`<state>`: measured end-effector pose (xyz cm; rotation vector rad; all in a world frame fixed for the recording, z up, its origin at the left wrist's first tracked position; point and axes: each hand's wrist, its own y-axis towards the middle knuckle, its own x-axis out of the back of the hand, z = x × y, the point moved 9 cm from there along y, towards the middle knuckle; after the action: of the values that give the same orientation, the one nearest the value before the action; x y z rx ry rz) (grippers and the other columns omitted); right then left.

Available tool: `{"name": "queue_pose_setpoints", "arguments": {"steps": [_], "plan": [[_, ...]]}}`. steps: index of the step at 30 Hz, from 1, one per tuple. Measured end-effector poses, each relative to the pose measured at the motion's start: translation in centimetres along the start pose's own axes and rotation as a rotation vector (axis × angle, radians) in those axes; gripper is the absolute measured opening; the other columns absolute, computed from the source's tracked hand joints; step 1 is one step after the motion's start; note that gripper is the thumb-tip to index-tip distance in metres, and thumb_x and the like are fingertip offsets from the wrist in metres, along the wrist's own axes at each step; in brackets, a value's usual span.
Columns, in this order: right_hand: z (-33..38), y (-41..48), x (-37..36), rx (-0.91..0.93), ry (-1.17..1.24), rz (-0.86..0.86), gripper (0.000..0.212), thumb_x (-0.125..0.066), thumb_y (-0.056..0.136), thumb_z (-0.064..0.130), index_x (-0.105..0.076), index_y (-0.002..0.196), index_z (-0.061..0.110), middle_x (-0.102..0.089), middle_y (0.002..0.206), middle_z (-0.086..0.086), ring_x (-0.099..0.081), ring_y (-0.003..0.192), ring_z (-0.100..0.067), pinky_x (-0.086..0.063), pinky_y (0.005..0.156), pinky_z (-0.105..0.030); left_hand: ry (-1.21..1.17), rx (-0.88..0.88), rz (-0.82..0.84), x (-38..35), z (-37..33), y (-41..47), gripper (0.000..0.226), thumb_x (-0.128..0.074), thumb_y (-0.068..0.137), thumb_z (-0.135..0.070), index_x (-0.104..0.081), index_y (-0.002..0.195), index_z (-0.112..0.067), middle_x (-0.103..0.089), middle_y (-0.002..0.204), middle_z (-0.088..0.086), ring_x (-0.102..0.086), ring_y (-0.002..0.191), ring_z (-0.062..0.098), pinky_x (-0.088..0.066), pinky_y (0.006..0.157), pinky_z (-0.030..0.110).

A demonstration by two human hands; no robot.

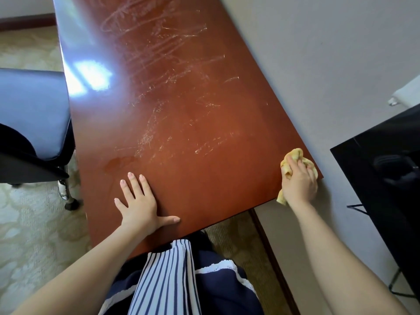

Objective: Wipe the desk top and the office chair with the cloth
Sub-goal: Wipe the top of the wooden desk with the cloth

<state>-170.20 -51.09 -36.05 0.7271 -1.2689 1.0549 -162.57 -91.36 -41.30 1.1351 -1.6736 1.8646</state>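
A long reddish-brown desk top [186, 114] runs away from me, streaked with pale smears along its middle and far end. My right hand [300, 183] grips a crumpled yellow cloth [295, 155] at the desk's near right corner, by the wall. My left hand [141, 201] lies flat on the near end of the desk, fingers spread. The office chair [31, 114], dark with a bluish sheen, stands at the desk's left side; only part of it shows.
A grey wall [329, 64] borders the desk's right edge. A black glossy screen [386, 169] on a stand is at the right. Patterned pale carpet [29, 223] covers the floor at left. The chair's metal leg [66, 194] stands close to the desk.
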Motion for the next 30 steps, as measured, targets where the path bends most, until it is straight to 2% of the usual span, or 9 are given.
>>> {"name": "queue_pose_setpoints", "arguments": {"steps": [6,9,16,21,24,26,28,30], "plan": [[3.1,1.5,-1.2,-0.107,-0.017,0.089,0.047,-0.043,0.098,0.030,-0.032,0.144,0.036,-0.021,0.156,-0.002,-0.012,0.143,-0.032,-0.019,0.113,-0.052,0.017,0.002,-0.012,0.2,-0.1,-0.2,0.154,-0.064,0.049,-0.084,0.028,0.142,-0.001,0.032,0.150,0.021,0.020,0.141,0.043,-0.011,0.111,0.061],[5.9,0.4,-2.0,-0.064,-0.003,0.107,0.049,-0.042,0.098,0.034,-0.028,0.145,0.038,-0.017,0.158,0.000,-0.006,0.144,-0.030,-0.010,0.115,-0.054,0.022,-0.002,-0.017,0.3,-0.2,-0.2,0.154,-0.063,0.050,-0.084,0.028,0.142,-0.001,0.032,0.150,0.021,0.020,0.141,0.043,-0.011,0.111,0.061],[13.0,-5.3,-5.0,0.220,0.048,0.160,0.055,-0.046,0.096,0.038,-0.024,0.146,0.042,-0.011,0.159,0.005,0.002,0.146,-0.027,0.005,0.116,-0.051,0.030,0.000,-0.005,0.2,-0.2,-0.1,0.153,-0.063,0.050,-0.083,0.028,0.142,-0.001,0.033,0.150,0.021,0.020,0.141,0.043,-0.011,0.111,0.061],[16.4,-11.3,-6.2,0.542,0.064,0.186,0.070,-0.062,0.086,0.017,-0.031,0.145,0.038,-0.021,0.156,0.006,-0.004,0.146,-0.024,0.009,0.115,-0.046,0.037,0.002,0.006,0.3,-0.3,-0.2,0.153,-0.064,0.051,-0.083,0.028,0.142,-0.001,0.032,0.149,0.022,0.020,0.141,0.043,-0.012,0.111,0.062],[16.5,-14.4,-6.5,0.770,0.078,0.233,0.076,-0.060,0.080,0.000,-0.037,0.143,0.036,-0.029,0.154,0.005,-0.008,0.146,-0.024,0.007,0.116,-0.045,0.050,0.005,0.014,0.4,-0.3,-0.2,0.153,-0.063,0.051,-0.084,0.028,0.142,0.000,0.033,0.149,0.023,0.021,0.140,0.043,-0.011,0.111,0.061],[15.7,-15.3,-5.9,0.893,0.079,0.237,0.081,-0.062,0.073,-0.009,-0.044,0.140,0.033,-0.038,0.149,0.002,-0.020,0.144,-0.027,-0.004,0.117,-0.048,0.053,0.006,0.012,0.4,-0.3,-0.3,0.153,-0.062,0.051,-0.085,0.028,0.142,-0.001,0.033,0.149,0.023,0.021,0.140,0.043,-0.011,0.111,0.061],[14.5,-15.1,-5.2,0.945,0.059,0.202,0.081,-0.066,0.067,-0.012,-0.052,0.134,0.030,-0.049,0.141,0.000,-0.034,0.138,-0.028,-0.018,0.114,-0.051,0.050,0.004,0.003,0.4,-0.2,-0.4,0.152,-0.062,0.051,-0.085,0.027,0.142,-0.001,0.032,0.150,0.022,0.021,0.141,0.043,-0.011,0.111,0.061],[13.2,-13.9,-4.6,0.909,0.020,0.187,0.082,-0.065,0.067,-0.014,-0.052,0.134,0.032,-0.051,0.139,0.002,-0.037,0.137,-0.025,-0.021,0.113,-0.046,0.047,0.002,-0.009,0.4,-0.2,-0.4,0.152,-0.062,0.050,-0.085,0.026,0.143,-0.002,0.031,0.151,0.021,0.020,0.141,0.043,-0.011,0.111,0.060]]}}
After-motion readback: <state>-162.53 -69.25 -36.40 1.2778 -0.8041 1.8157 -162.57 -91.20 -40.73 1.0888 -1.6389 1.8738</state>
